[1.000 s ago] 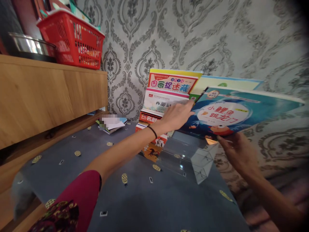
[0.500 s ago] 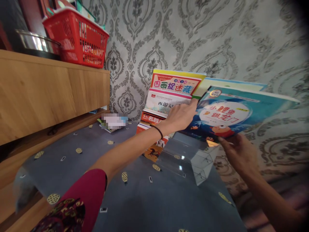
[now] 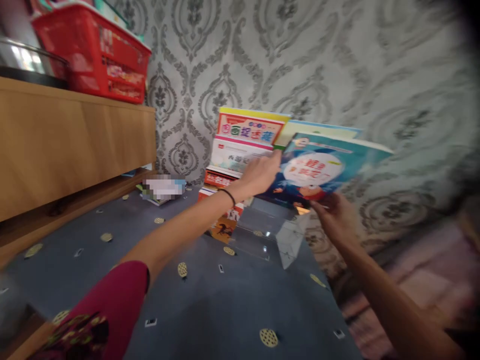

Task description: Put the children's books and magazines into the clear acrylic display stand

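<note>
A blue picture book (image 3: 345, 160) with a white oval on its cover leans at the right side of a clear tiered stand (image 3: 258, 227). My left hand (image 3: 262, 172) has its fingers closed on the book's left edge. At the lower edge, my right hand (image 3: 335, 215) pinches the same book between thumb and fingers. Left of it, the stand's tiers hold a yellow-topped book (image 3: 251, 127), a white book (image 3: 240, 155) with a pink band, and red and orange books (image 3: 225, 227) lower down. Behind the blue book shows a pale green book (image 3: 318, 130).
The stand rests on a grey cloth (image 3: 195, 315) with pineapple prints, against a patterned wall (image 3: 255, 60). A small pile of books (image 3: 163, 189) lies farther left. A wooden cabinet (image 3: 75, 150) carries a red basket (image 3: 90, 55) and a metal pot (image 3: 32, 62).
My view has turned, so the scene sits farther left. The blue book's right end and my right hand have come in toward the stand. My left hand keeps its place on the book's edge.
</note>
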Motion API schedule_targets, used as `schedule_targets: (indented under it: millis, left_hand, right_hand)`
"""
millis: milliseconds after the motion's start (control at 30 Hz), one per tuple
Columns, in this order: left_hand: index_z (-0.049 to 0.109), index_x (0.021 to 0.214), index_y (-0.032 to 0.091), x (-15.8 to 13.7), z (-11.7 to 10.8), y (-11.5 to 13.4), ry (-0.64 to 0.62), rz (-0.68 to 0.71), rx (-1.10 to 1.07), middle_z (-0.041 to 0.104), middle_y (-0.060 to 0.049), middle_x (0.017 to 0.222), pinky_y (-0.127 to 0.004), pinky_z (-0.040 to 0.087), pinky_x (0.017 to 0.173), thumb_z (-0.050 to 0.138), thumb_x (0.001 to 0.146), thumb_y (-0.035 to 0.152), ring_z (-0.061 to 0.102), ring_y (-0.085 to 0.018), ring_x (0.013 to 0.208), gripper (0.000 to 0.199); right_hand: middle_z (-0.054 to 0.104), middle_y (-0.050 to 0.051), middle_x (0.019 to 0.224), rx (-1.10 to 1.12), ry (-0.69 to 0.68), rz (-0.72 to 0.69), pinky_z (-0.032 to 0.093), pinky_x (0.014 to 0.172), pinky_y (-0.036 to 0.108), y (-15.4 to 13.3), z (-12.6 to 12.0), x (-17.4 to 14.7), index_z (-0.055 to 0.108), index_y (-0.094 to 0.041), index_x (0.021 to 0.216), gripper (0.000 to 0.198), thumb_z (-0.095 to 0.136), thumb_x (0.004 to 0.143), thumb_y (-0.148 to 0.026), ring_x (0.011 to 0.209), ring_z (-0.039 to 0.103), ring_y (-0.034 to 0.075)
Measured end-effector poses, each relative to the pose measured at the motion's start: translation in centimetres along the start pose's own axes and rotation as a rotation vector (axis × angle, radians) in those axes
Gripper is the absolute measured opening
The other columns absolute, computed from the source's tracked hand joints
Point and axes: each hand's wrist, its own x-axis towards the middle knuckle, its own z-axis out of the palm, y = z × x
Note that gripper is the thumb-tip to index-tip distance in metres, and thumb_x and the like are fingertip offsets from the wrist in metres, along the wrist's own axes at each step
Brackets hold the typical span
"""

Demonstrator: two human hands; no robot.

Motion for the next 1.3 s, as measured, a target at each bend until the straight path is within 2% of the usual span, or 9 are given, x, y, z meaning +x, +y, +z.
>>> schedule_targets:
  millis: [100, 233, 500, 700, 867, 1033, 1200, 1300]
  left_hand:
    - [0.051, 0.130, 0.011, 0.2, -0.3, 0.0, 0.013, -0.039, -0.009, 0.073, -0.017, 0.109, -0.038, 0.051, 0.086, 0.053, 0.101, 0.020, 0.069, -0.031, 0.104, 0.031]
    - [0.054, 0.127, 0.011, 0.5, -0.3, 0.2, 0.018, -0.055, 0.002, 0.072, -0.017, 0.109, -0.039, 0.051, 0.087, 0.056, 0.100, 0.022, 0.069, -0.032, 0.105, 0.029]
    - [0.057, 0.114, 0.011, 0.8, 0.4, 0.0, 0.021, 0.014, 0.033, 0.071, -0.017, 0.106, -0.039, 0.051, 0.085, 0.058, 0.097, 0.016, 0.069, -0.031, 0.101, 0.017]
    - [0.059, 0.110, 0.011, 0.5, 0.2, 0.3, -0.009, 0.004, 0.098, 0.072, -0.017, 0.104, -0.037, 0.051, 0.083, 0.058, 0.097, 0.018, 0.070, -0.030, 0.098, 0.015]
    - [0.060, 0.113, 0.009, 0.1, -0.3, 0.9, -0.076, -0.039, 0.165, 0.072, -0.018, 0.102, -0.037, 0.050, 0.083, 0.055, 0.100, 0.022, 0.069, -0.032, 0.101, 0.019]
    - [0.062, 0.112, 0.011, -0.4, -0.8, 1.5, -0.114, -0.052, 0.195, 0.074, -0.017, 0.103, -0.034, 0.049, 0.080, 0.053, 0.101, 0.022, 0.070, -0.029, 0.100, 0.018]
    - [0.066, 0.104, 0.014, -0.7, -2.3, 2.0, -0.068, -0.022, 0.230, 0.075, -0.014, 0.097, -0.034, 0.048, 0.078, 0.047, 0.102, 0.024, 0.070, -0.029, 0.093, 0.021]
    - [0.066, 0.107, 0.017, 0.0, -3.7, 1.8, 0.032, -0.012, 0.226, 0.075, -0.011, 0.093, -0.036, 0.047, 0.077, 0.044, 0.103, 0.026, 0.070, -0.029, 0.090, 0.024]
  right_hand:
    - [0.071, 0.013, 0.095, 0.060, -0.030, 0.008, 0.058, 0.072, 0.044, -0.7, -0.6, 0.4, 0.059, -0.020, 0.101, 0.048, 0.069, 0.075, -0.059, 0.080, 0.069, 0.027]
    - [0.069, 0.009, 0.094, 0.070, -0.027, -0.019, 0.057, 0.076, 0.045, -0.4, -0.8, 0.6, 0.057, -0.021, 0.109, 0.047, 0.062, 0.081, -0.059, 0.080, 0.067, 0.026]
    - [0.070, 0.010, 0.096, 0.032, -0.019, -0.041, 0.056, 0.079, 0.046, 1.0, 0.0, -0.6, 0.057, -0.022, 0.109, 0.046, 0.060, 0.086, -0.062, 0.084, 0.065, 0.028]
    - [0.070, 0.010, 0.102, 0.066, 0.004, -0.025, 0.057, 0.079, 0.043, 1.1, 0.0, -0.6, 0.060, -0.022, 0.112, 0.035, 0.059, 0.089, -0.048, 0.089, 0.066, 0.026]
    - [0.070, 0.009, 0.091, 0.036, 0.018, 0.003, 0.056, 0.078, 0.044, 1.2, 0.3, -0.6, 0.062, -0.022, 0.103, 0.023, 0.059, 0.085, -0.037, 0.083, 0.065, 0.027]
    - [0.070, 0.009, 0.091, 0.023, 0.029, -0.002, 0.055, 0.082, 0.047, 1.0, 0.4, -0.8, 0.062, -0.021, 0.102, 0.022, 0.058, 0.085, -0.034, 0.083, 0.066, 0.028]
    - [0.072, 0.012, 0.099, 0.018, 0.056, 0.001, 0.055, 0.084, 0.046, 1.0, 0.5, -0.8, 0.063, -0.019, 0.105, 0.026, 0.058, 0.082, -0.031, 0.086, 0.066, 0.027]
    - [0.073, 0.010, 0.096, 0.016, 0.055, 0.003, 0.054, 0.086, 0.044, 1.0, 0.5, -0.9, 0.064, -0.020, 0.102, 0.024, 0.056, 0.080, -0.025, 0.087, 0.067, 0.026]
